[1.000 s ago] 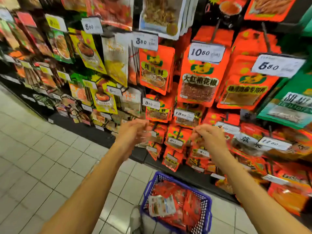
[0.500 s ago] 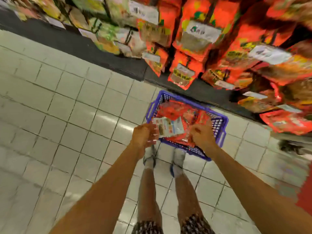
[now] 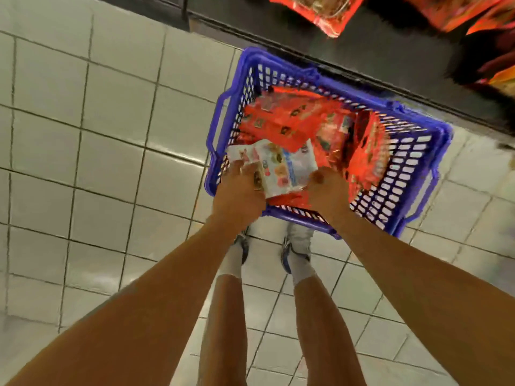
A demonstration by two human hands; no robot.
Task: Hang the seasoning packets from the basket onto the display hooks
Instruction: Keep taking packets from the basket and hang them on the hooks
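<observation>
A blue plastic basket (image 3: 315,73) stands on the floor tiles in front of my feet. It holds several orange-red seasoning packets (image 3: 292,121) and, on top at the near side, a white packet (image 3: 281,165) with coloured print. Both my hands are down in the basket at its near edge. My left hand (image 3: 237,193) grips the white packet's left end. My right hand (image 3: 327,190) has its fingers curled at the packet's right lower corner, above an orange packet. The display hooks are out of view.
The dark base of the display shelf (image 3: 362,51) runs right behind the basket. Hanging orange packets (image 3: 326,15) show at the top edge. My shoes (image 3: 298,243) stand just short of the basket. Pale floor tiles (image 3: 97,149) spread to the left.
My view has swung down from the hooks to the floor. Both hands dropped from the hanging packets into the basket and closed on the white packet.
</observation>
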